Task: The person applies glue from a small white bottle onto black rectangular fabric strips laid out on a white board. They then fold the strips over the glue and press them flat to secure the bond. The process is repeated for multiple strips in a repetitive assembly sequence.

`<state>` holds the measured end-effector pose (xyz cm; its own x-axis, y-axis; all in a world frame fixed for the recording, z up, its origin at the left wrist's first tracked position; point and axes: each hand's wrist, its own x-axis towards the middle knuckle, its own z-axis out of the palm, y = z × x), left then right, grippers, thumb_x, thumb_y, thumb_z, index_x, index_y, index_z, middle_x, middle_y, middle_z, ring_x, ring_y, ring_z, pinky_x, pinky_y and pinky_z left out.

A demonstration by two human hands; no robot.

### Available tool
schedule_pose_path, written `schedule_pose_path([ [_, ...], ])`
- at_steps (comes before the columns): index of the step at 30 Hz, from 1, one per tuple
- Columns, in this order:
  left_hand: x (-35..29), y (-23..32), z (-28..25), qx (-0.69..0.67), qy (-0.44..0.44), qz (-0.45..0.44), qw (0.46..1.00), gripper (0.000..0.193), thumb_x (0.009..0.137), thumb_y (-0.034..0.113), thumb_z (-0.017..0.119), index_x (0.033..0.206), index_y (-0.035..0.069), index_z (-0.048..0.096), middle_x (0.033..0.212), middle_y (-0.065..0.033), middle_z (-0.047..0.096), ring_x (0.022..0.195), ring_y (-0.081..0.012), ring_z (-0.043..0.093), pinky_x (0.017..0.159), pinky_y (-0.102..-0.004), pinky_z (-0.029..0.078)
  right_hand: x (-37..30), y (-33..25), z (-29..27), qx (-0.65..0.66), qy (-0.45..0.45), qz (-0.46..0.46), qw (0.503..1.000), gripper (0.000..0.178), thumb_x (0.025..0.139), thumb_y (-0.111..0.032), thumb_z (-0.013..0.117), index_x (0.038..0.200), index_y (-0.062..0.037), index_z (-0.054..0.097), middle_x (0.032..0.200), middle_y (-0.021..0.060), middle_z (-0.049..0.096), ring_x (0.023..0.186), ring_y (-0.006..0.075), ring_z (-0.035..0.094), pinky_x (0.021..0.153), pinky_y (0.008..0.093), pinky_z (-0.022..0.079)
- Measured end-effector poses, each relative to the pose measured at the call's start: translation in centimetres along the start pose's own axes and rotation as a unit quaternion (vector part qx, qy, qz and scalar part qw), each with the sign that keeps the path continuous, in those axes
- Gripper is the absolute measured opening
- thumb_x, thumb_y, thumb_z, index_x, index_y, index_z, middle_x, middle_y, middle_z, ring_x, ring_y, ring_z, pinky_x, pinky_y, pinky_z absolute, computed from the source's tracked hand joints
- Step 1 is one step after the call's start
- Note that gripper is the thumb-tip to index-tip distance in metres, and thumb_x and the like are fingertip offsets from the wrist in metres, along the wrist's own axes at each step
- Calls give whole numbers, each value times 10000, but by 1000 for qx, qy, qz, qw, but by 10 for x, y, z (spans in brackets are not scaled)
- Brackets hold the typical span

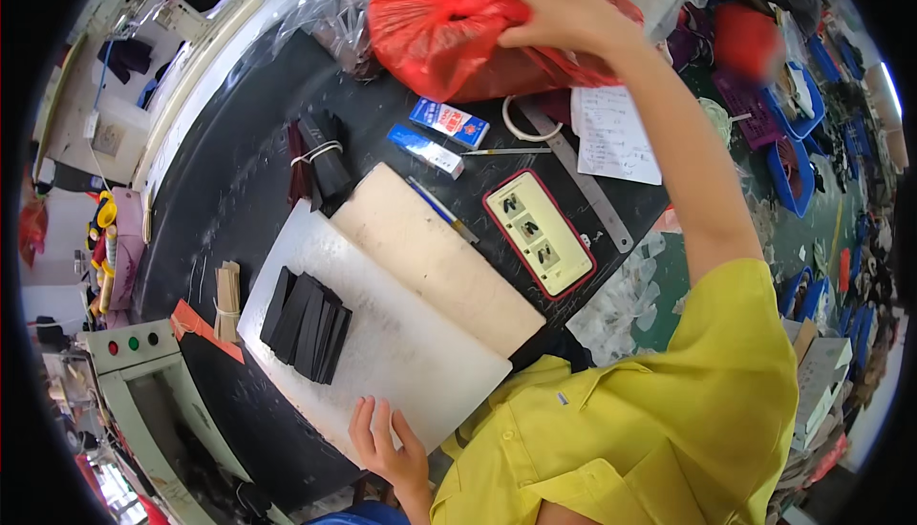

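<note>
Red bag [449,33] under spread right hand [554,4]; left hand [387,439] flat on white board [401,363].

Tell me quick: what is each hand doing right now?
Left hand: open, fingers resting on the near edge of the white cutting board, holding nothing.
Right hand: reached out, pressed on the red plastic bag; grip cannot be told.

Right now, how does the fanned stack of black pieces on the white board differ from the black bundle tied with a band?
The fanned stack of black pieces lies loose and spread on the white board; the tied black bundle is bound by a pale band and lies on the dark table. The stack is near the left hand; the bundle lies closer to the red bag under the right hand. Both are dark, flat strips.
</note>
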<state>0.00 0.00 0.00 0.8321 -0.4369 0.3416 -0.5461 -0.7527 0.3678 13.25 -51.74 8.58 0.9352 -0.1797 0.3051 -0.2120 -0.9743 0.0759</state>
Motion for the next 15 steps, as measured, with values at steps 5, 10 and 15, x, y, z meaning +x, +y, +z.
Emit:
schedule_pose_path([
  [5,-17,-7,-2,-18,28,-52,998,255,857,-89,677,1096,-5,712,1178,-189,675,1074,-371,663,913,-424,533,-108,-16,32,170,222,8,960,159,832,-132,747,985,-92,726,964,64,703,906,283,664,776,402,531],
  [10,26,-14,4,-60,38,-5,997,255,840,-96,687,1079,-11,715,1129,-187,689,1032,-367,675,890,-416,543,-119,-96,77,283,79,-59,954,225,819,-153,790,1010,-54,723,944,105,710,877,309,671,823,435,544],
  [15,66,4,20,-102,55,77,990,242,816,-96,703,1041,-9,725,1089,-176,704,1009,-364,683,853,-405,555,-74,-131,100,233,28,-13,972,391,866,-233,765,1180,-14,685,1052,163,717,953,317,686,890,422,539],
])
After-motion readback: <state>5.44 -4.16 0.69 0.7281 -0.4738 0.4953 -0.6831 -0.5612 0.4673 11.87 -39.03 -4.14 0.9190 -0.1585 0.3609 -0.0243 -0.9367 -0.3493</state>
